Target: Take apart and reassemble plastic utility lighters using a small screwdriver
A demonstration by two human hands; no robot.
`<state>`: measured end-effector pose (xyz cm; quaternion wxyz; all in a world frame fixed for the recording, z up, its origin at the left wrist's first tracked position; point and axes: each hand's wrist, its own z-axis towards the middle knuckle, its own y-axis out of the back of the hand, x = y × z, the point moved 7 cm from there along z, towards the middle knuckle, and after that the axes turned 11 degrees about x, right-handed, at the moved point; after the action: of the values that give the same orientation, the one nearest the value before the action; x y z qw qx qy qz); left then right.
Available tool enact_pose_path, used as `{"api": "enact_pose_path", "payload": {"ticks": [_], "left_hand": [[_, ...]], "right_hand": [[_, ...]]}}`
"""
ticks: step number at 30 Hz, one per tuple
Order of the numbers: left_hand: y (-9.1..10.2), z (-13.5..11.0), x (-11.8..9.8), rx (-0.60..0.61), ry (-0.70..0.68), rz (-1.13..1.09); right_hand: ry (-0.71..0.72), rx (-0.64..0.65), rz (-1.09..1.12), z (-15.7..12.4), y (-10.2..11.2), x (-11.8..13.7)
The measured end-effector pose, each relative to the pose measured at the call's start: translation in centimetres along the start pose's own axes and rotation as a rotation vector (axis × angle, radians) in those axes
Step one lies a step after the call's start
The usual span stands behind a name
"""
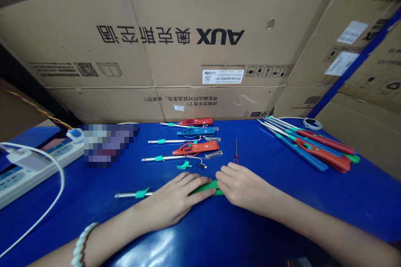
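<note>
A green lighter casing [216,186] lies on the blue table cover, mostly hidden under my hands. My left hand [175,198] lies across it, fingers closed over its left part. My right hand [242,185] has its fingers curled round the casing's right end. From under my left hand a metal lighter tube [123,195] sticks out leftward, carrying a teal plastic piece [143,193]. A thin screwdriver [236,154] points away just beyond my right knuckles. Another small teal piece [184,165] lies beyond my left fingers, beside a small black part [202,166].
Opened lighters with an orange casing [200,147], a blue casing [197,132] and a red casing [200,122] lie in rows. Several whole lighters [322,146] are piled at right. A power strip [28,179] with a white cable [62,183] lies left. Cardboard [175,62] walls the back.
</note>
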<state>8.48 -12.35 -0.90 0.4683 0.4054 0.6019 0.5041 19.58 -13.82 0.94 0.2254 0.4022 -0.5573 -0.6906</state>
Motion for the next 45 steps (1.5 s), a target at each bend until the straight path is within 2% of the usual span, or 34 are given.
{"api": "enact_pose_path", "payload": {"ticks": [9,12,15,18,21,25,31,35,38,42,45], "left_hand": [[0.1,0.4,0.2,-0.030,0.010,-0.029],[0.1,0.5,0.2,-0.038,0.018,-0.004],[0.0,0.5,0.2,-0.041,0.020,0.000],[-0.2,0.4,0.2,-0.027,0.014,0.008],[-0.4,0.2,0.3,-0.006,0.026,0.061],[-0.1,0.0,0.4,0.000,0.035,0.110],[0.1,-0.4,0.6,-0.040,0.066,0.176],[0.4,-0.8,1.2,-0.115,0.133,0.211],[0.9,-1.2,1.8,-0.182,0.190,0.235],[1.3,-1.6,2.7,-0.202,0.227,0.159],[1.3,-1.8,3.6,-0.185,0.278,-0.016]], "right_hand": [[-0.005,-0.045,-0.023,0.4,-0.3,-0.2],[-0.029,-0.057,0.044,0.0,0.2,-1.4],[-0.123,-0.046,0.088,-0.4,0.3,-3.5],[-0.229,0.025,0.080,-0.4,-0.9,-5.2],[-0.262,0.073,0.068,-0.2,-2.3,-5.8],[-0.259,0.131,0.088,0.0,-3.2,-6.0],[-0.283,0.121,0.191,-0.1,-2.6,-6.0],[-0.180,0.068,0.454,0.4,-2.1,-3.9],[-0.105,0.107,0.492,0.7,-2.4,-2.3],[-0.153,0.153,0.505,0.6,-2.6,-2.4],[-0.210,0.180,0.496,0.5,-2.5,-2.8]]}}
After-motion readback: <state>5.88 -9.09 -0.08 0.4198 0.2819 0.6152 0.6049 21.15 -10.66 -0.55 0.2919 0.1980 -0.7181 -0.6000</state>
